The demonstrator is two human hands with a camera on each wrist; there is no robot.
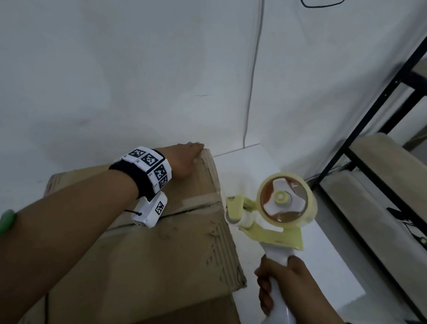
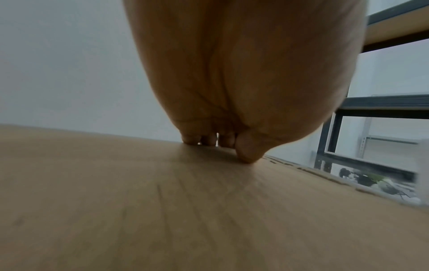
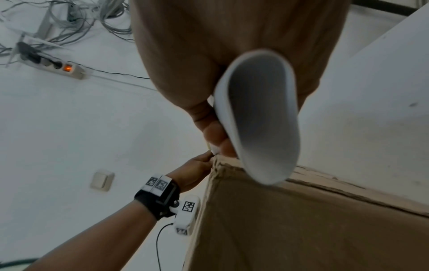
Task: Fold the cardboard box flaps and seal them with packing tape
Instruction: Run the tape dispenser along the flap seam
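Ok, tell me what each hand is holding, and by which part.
Right hand grips the yellow-and-white tape dispenser by its white handle. Left hand holds nothing; it rests on the brown cardboard box.

I can read nothing: the small dark print on my tape dispenser [image 1: 271, 211] is too blurred, and my wristband [image 1: 148, 168] shows only coded squares.

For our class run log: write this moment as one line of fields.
left hand: presses far corner of cardboard box | right hand: grips tape dispenser beside box | seam: flaps closed
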